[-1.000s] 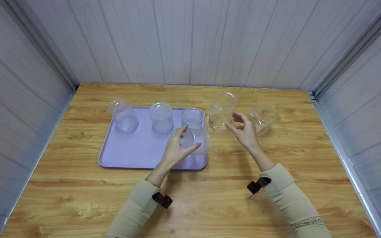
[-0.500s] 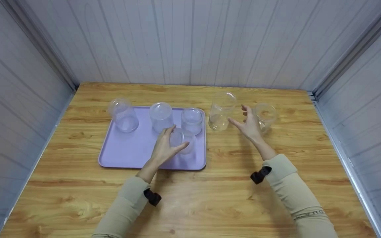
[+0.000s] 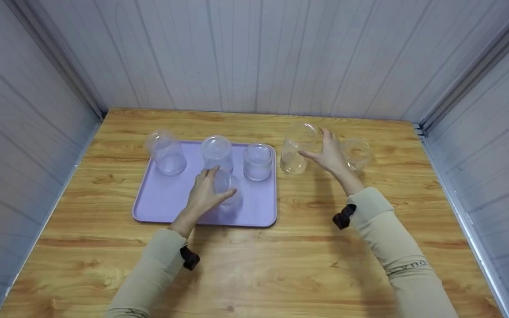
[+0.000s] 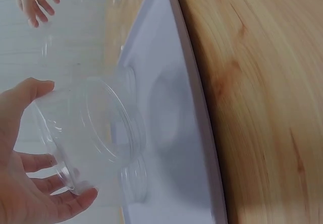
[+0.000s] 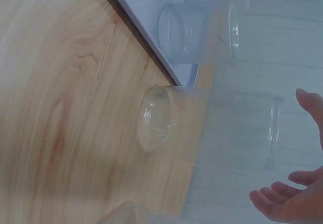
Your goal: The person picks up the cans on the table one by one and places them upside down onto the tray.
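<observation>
My left hand (image 3: 203, 194) grips a short clear plastic jar (image 3: 231, 192) by its upper end, thumb on one side and fingers on the other. In the left wrist view, the jar's lower end hangs close over the purple tray (image 4: 186, 118), which carries a shadow. My right hand (image 3: 332, 154) is at the upper part of a tall clear jar (image 5: 222, 128), thumb and fingers spread around its rim with a gap showing in the right wrist view. That tall jar stands upright on the wooden table, just right of the tray.
Along the tray's back stand a tall clear jar (image 3: 168, 157) at left, another jar (image 3: 217, 152) in the middle and a short jar (image 3: 258, 163) at right. Behind my right wrist is a further clear jar (image 3: 357, 152). Panelled walls (image 3: 237, 53) enclose the table (image 3: 281, 274).
My left hand has carried the short jar leftward from the tray's right edge to its middle. My right hand has shifted up and back, now at the tall jar's rim.
</observation>
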A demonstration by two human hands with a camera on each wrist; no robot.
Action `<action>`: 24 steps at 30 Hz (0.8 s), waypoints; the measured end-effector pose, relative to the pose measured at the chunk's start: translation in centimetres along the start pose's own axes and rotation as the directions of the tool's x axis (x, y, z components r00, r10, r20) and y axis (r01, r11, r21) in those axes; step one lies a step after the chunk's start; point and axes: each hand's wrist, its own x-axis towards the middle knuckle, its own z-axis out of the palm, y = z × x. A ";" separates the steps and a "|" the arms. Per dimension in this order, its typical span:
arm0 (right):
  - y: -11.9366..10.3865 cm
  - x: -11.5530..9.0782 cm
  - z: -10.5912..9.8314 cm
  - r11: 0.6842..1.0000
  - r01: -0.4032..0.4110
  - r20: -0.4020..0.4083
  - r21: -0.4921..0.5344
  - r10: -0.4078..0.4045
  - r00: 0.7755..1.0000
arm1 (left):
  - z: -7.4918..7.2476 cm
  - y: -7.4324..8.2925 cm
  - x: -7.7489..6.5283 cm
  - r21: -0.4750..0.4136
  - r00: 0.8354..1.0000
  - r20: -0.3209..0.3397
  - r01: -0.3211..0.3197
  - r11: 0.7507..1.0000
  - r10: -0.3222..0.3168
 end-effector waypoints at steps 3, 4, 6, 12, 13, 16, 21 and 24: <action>0.0 0.5 0.0 0.999 -0.006 0.014 -0.043 0.007 1.000 | -0.5 -0.5 0.0 0.046 1.000 0.018 0.013 0.999 -0.014; 0.0 0.7 0.0 0.999 -0.009 0.017 -0.053 0.010 1.000 | -0.7 -0.7 0.0 0.060 1.000 0.022 0.020 0.998 -0.021; 0.0 0.9 0.1 0.998 -0.019 0.033 -0.059 0.021 0.999 | -1.0 -1.1 0.0 0.087 0.999 0.029 0.034 0.996 -0.037; -0.1 1.6 0.3 0.997 -0.019 0.065 -0.069 0.023 0.998 | -2.0 -2.3 0.0 0.144 0.997 0.033 0.057 0.988 -0.063; -0.2 1.8 0.3 0.997 -0.019 0.071 -0.076 0.025 0.997 | -2.1 -2.4 0.0 0.154 0.997 0.032 0.058 0.986 -0.063; -0.5 2.3 0.4 0.995 -0.035 0.100 -0.097 0.045 0.994 | -2.6 -2.9 0.1 0.195 0.998 0.026 0.059 0.979 -0.066; -1.0 2.9 0.2 0.991 -0.075 0.144 -0.110 0.090 0.985 | -3.4 -3.7 0.2 0.245 0.997 0.019 0.070 0.967 -0.077; -1.2 3.2 0.1 0.991 -0.069 0.149 -0.111 0.085 0.985 | -3.9 -4.3 0.1 0.262 0.995 0.031 0.084 0.961 -0.095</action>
